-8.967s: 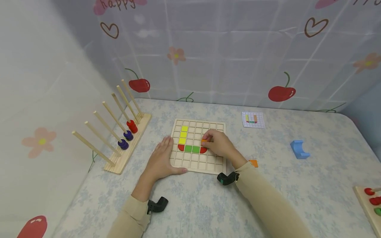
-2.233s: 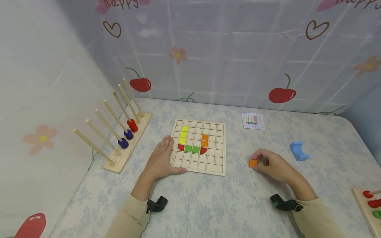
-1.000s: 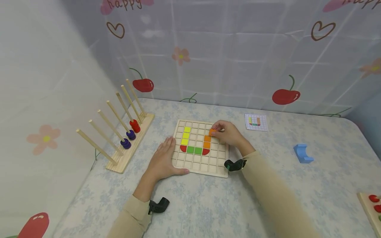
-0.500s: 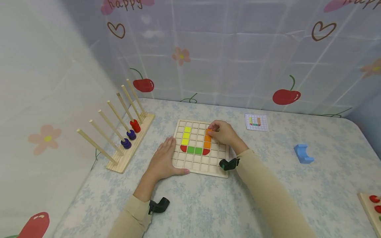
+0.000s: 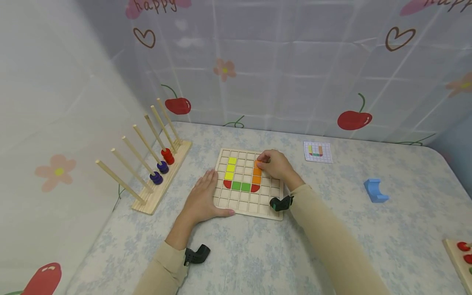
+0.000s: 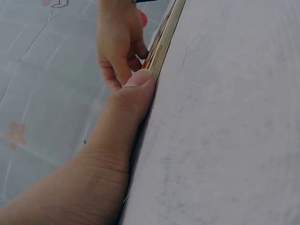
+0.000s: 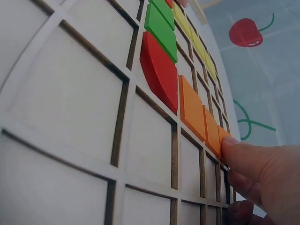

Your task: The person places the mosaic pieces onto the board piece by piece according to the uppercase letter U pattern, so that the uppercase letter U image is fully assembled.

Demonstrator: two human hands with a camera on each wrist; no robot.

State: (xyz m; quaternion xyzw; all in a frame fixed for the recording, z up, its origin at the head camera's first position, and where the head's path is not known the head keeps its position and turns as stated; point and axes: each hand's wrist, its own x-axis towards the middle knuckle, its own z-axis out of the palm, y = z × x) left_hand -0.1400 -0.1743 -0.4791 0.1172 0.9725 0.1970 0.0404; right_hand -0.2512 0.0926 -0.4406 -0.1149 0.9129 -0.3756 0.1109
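Note:
A square wooden grid board (image 5: 267, 209) lies on the table with coloured tiles in a U shape. Yellow tiles (image 5: 231, 168) form its left side, and green tiles (image 5: 236, 186) its bottom between two rounded red tiles (image 5: 255, 188). On the right side orange tiles (image 5: 256, 179) stand in a column. My right hand (image 5: 279, 166) has thumb and fingertips on the farthest orange tile (image 7: 223, 134), which lines up with the others in its cell. My left hand (image 5: 200, 199) rests spread along the board's left edge, its thumb (image 6: 136, 86) against the front edge.
Left of the board stands a wooden peg rack (image 5: 155, 196) with red and purple rings. A pattern card (image 5: 318, 158) lies behind right, showing a similar U. A blue curved block (image 5: 374, 190) sits at right; another bead board (image 5: 453, 256) enters at the right edge.
My right hand picked an orange tile from the table right of the board, carried it left and set it at the far end of the orange column. The left hand stays put.

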